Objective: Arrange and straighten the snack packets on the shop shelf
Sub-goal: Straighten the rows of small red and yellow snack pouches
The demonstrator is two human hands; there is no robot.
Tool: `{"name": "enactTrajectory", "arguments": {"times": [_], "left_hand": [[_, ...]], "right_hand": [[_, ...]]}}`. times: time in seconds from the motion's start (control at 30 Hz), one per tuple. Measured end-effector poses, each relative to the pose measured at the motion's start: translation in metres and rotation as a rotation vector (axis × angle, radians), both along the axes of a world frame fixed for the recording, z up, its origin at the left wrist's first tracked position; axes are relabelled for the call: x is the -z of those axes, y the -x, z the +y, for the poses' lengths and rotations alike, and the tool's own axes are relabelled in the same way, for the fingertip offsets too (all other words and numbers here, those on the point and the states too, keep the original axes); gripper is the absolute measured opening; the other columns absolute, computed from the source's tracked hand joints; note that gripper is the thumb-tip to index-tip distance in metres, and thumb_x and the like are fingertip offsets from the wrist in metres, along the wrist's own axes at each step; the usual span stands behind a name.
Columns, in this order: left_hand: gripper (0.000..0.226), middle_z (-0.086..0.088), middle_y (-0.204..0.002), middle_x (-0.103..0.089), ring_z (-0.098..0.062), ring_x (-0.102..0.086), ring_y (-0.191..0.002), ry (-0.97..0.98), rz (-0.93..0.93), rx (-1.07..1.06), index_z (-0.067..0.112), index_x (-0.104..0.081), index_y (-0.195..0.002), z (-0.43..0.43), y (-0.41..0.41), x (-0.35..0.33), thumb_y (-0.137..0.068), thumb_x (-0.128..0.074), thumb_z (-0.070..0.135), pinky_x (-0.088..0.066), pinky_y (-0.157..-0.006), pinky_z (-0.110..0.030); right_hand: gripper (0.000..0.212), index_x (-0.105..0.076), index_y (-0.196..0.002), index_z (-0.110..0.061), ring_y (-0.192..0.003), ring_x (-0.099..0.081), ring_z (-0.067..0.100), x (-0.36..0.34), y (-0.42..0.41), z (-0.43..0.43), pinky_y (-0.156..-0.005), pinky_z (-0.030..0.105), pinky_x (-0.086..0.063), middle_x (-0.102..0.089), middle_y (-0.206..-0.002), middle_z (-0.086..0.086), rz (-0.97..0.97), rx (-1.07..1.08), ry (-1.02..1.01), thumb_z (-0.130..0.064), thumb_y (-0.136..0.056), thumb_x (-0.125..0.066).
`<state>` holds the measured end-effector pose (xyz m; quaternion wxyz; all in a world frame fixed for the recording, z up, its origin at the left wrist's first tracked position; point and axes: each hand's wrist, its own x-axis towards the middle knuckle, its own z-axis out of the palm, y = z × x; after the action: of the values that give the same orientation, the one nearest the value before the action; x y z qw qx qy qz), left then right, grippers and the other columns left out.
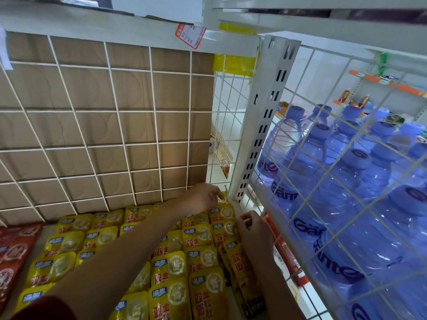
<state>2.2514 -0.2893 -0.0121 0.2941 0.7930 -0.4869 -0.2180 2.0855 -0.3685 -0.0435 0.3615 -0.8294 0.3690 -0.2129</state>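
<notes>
Several yellow snack packets (171,269) lie in overlapping rows on the shelf floor. My left hand (201,197) reaches to the back right corner, its fingers curled over the top edge of the rearmost yellow packet (223,211). My right hand (251,229) is just in front of it, by the right wire wall, pinching the edge of a yellow packet (227,228) in the right-hand column. A few packets (240,266) in that column stand tilted on edge against the wall.
A white wire grid (97,144) backed by brown cardboard closes the rear. A slotted white post (263,125) and wire side wall (346,204) separate large blue water bottles (328,181) on the right. Red snack packets (11,255) lie at the left.
</notes>
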Motion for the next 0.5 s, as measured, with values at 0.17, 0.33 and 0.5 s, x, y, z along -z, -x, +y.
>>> {"name": "enactTrajectory", "arguments": {"times": [0.17,0.33,0.5], "left_hand": [[0.017,-0.002,-0.093,-0.066,-0.013,-0.058,-0.083,0.041,-0.139,0.069,0.016,-0.067,-0.101,0.009,0.018,-0.009,-0.084,-0.063,0.016,-0.043,-0.072,-0.024],[0.014,-0.001,-0.094,-0.066,-0.009,-0.055,-0.078,0.033,-0.112,0.131,0.017,-0.067,-0.099,0.018,0.038,-0.008,-0.086,-0.063,0.018,-0.039,-0.063,-0.015],[0.018,-0.002,-0.097,-0.064,-0.006,-0.052,-0.082,-0.068,-0.138,0.197,0.018,-0.065,-0.103,0.025,0.051,-0.002,-0.085,-0.065,0.022,-0.039,-0.068,-0.021]], "right_hand": [[0.02,-0.058,-0.101,-0.016,-0.079,-0.059,0.01,-0.001,0.019,0.008,-0.071,0.029,-0.05,-0.06,-0.088,-0.006,0.009,-0.008,0.022,-0.032,-0.091,-0.054],[0.036,-0.054,-0.113,-0.022,-0.091,-0.057,0.011,0.002,0.049,0.018,-0.076,0.03,-0.049,-0.055,-0.099,-0.008,0.107,-0.021,0.017,-0.043,-0.084,-0.06],[0.051,-0.051,-0.118,-0.026,-0.101,-0.054,0.012,0.002,0.068,0.027,-0.08,0.028,-0.045,-0.054,-0.111,-0.006,0.216,-0.037,0.009,-0.047,-0.075,-0.068]]}}
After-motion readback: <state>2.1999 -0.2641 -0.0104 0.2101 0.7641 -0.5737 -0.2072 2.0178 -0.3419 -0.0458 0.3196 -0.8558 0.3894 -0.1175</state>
